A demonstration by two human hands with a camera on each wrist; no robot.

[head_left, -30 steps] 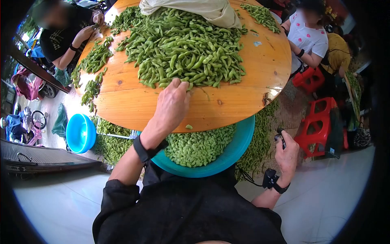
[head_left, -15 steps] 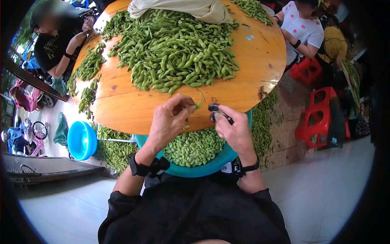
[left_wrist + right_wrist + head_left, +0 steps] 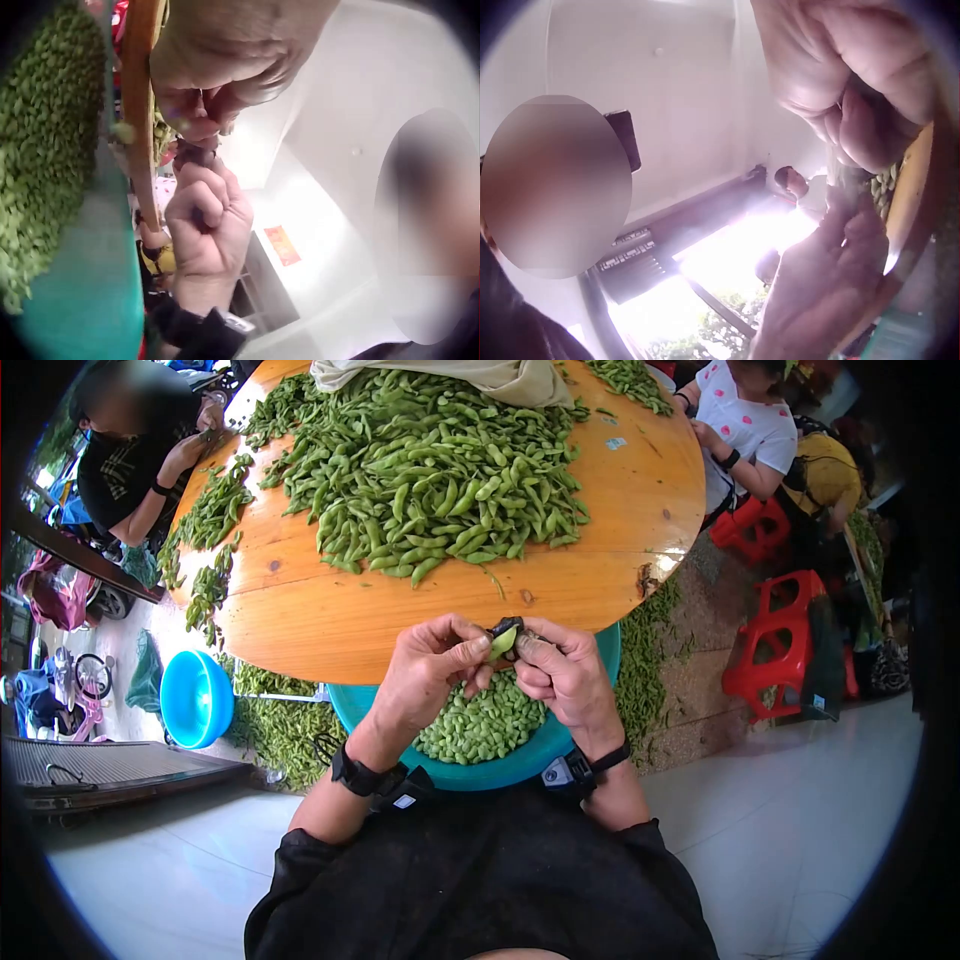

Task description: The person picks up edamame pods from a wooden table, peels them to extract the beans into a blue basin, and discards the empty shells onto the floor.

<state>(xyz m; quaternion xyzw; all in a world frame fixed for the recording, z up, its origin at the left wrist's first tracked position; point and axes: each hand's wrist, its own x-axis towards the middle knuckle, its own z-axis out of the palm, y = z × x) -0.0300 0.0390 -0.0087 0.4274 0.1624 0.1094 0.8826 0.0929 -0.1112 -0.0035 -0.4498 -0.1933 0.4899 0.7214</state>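
My left hand pinches a green soybean pod between thumb and fingers, over the near edge of the table. Meeting it there, my right hand grips a small black tool whose end lies against the pod; its exact kind is hidden by the fingers. In both wrist views the fingertips of the two hands come together. Below them, a teal basin holds many shelled green beans. A large heap of unshelled pods covers the middle of the wooden table.
A pale cloth lies over the heap's far side. Smaller pod piles line the left edge. People sit at left and right of the table. A blue basin stands left, red stools right, and discarded hulls cover the floor.
The left hand has drawn a pod from the heap back toward the body. The right hand has come in from the far right with the black tool, and both now meet at the pod.
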